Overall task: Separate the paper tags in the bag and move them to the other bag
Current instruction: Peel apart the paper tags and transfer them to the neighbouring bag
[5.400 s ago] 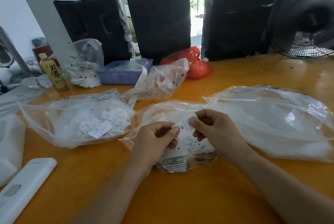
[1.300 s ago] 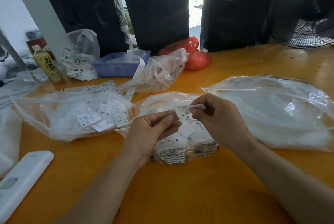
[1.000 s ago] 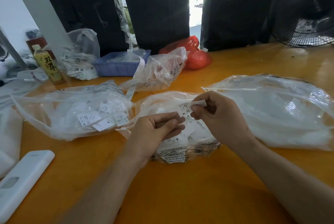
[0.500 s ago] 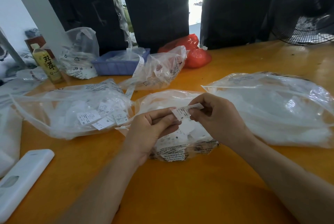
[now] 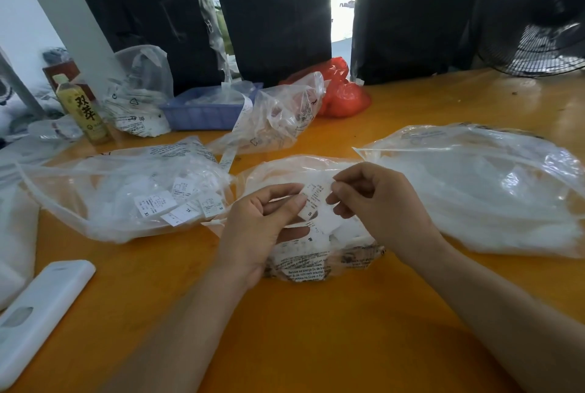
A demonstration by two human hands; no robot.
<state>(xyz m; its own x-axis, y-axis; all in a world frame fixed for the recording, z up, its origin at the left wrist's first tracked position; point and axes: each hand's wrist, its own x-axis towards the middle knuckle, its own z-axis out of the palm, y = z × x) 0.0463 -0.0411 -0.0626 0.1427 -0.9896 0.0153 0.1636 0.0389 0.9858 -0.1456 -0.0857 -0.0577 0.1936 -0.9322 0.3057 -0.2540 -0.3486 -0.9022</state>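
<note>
Paper tag (image 5: 312,202) is pinched at both ends over the middle bag (image 5: 300,253): left hand (image 5: 256,228) low, right hand (image 5: 376,202) high. Long axis near upright. Bag of sorted tags (image 5: 126,193) lies left, nearer the left grip.

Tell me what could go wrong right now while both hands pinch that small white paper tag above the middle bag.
The small white paper tag, pinched between the left hand and right hand, might tear if pulled unevenly. If dropped, it would likely fall back among the unsorted tags in the clear plastic middle bag. The clear plastic bag on the left holding separated tags looks barely open, so a tag could miss it.
</note>
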